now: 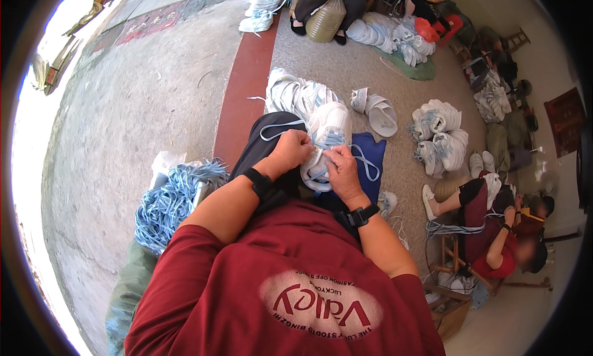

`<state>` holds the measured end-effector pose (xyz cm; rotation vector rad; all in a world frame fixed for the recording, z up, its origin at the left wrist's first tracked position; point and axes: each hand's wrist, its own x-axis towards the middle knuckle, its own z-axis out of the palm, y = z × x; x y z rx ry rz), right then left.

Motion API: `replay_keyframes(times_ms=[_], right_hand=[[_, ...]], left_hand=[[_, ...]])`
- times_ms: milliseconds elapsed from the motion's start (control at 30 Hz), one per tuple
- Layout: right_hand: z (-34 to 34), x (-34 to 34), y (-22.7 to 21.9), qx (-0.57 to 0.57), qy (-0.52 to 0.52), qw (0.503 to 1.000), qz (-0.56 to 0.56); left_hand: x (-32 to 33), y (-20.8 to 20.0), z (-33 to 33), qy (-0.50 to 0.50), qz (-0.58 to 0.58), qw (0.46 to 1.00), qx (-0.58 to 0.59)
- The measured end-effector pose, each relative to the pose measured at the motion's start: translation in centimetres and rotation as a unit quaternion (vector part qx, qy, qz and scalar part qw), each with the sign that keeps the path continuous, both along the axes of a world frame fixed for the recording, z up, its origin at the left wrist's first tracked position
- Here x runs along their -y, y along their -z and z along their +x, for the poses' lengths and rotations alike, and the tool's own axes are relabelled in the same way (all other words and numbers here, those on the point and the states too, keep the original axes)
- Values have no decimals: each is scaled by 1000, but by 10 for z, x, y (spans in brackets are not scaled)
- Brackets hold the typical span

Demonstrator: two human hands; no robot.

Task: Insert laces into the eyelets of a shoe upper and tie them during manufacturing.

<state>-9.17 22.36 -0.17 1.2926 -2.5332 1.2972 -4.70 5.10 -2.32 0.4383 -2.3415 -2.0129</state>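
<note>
left hand (289,151) and right hand (340,169) both on a white shoe (327,130) resting on the lap, over a dark blue cloth (372,151). left fingers clenched around a light blue lace (277,131) at the shoe's side; right fingers pinched on the lace near the tongue, tips partly hidden, so exact eyelet cannot be told. a loose loop of lace hanging to the right of the shoe, over the cloth.

advice for lacing well, as a judgement only:
- keep the shoe steady against the knee, toe pointing away, so eyelets face up.
- hold the lace tip short, close to its end, for easy threading.
- pull both sides to equal length before going to next pair of eyelets.
- keep the lace flat, not twisted, at each crossing.
- mind the loose loop on the right; could catch under the wrist and tighten unevenly.

around: a bundle of blue laces (173,198) in a bag just beside the left elbow, near enough for taking one. a pile of white shoes (296,96) on the floor just beyond the knees, two single shoes (378,112) beside it, more heaps (440,134) to the right. another person (494,220) sitting on a low stool at right, also with shoes and laces. a large bottle (327,17) far ahead.
</note>
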Motion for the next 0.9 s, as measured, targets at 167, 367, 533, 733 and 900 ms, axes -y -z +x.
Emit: replay_keyframes(times_ms=[167,367,533,733,900], right_hand=[[2,3,4,-44,15,999,16],[1,4,1,-32,-4,999,12],[7,14,3,-94,30,994,38],[5,33,10,-228,67,965,112],[3,33,8,-254,44,961,98]], left_hand=[[-15,-6,4,-55,-204,973,-90],[-24,-19,15,41,-391,915,-88],[-23,-2,13,60,-424,895,-122],[-11,0,4,-14,-203,977,-59],[-5,-4,5,-5,-148,987,-66]])
